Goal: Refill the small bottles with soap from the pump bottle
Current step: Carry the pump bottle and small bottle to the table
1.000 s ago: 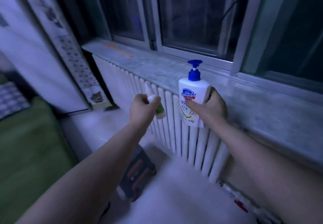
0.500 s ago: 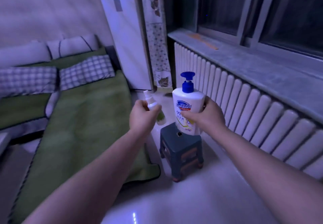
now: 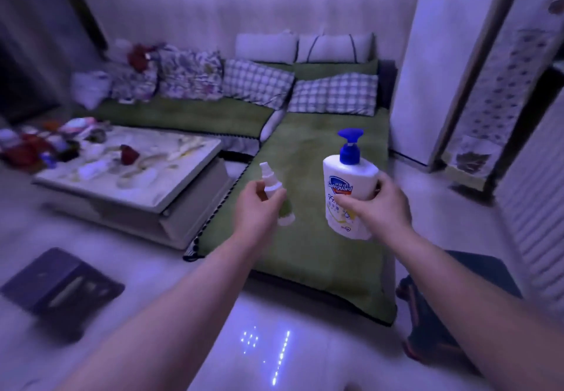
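Transit step, by my reading: both bottles are in hand and in the air at centre frame, no soap moving yet.

- Left hand [image 3: 258,207] holds the small bottle [image 3: 272,184], fingers [image 3: 276,200] curled round its middle. Bottle leans, top toward the upper left. Slim cylinder, white spray top still on, greenish body, pale base. Blurred, so fill level unreadable.
- Right hand [image 3: 383,204], just right of it, grasps the pump bottle [image 3: 345,183] round its body, thumb across the printed label. Squat white plastic, rounded shoulders, smooth and glossy. Blue pump head [image 3: 350,143] upright, spout pointing toward the top of the frame.
- The two bottles are near each other but apart.

Surroundings: green, soft-looking sofa cushion [image 3: 311,152] behind the hands. Low pale worktop [image 3: 195,158] at left of frame, hard and shiny, cluttered at its far end. Dark stool [image 3: 457,293] at lower right. Glossy floor [image 3: 305,345] below.

Next move, as I judge it: the spray top has to come off first, which wants a free hand, so one bottle probably needs setting on a firm level surface; the worktop or stool would suit better than the cushion. Then narrow neck goes under the spout, slow press. Small opening, thick soap: spill is likely if misaligned.
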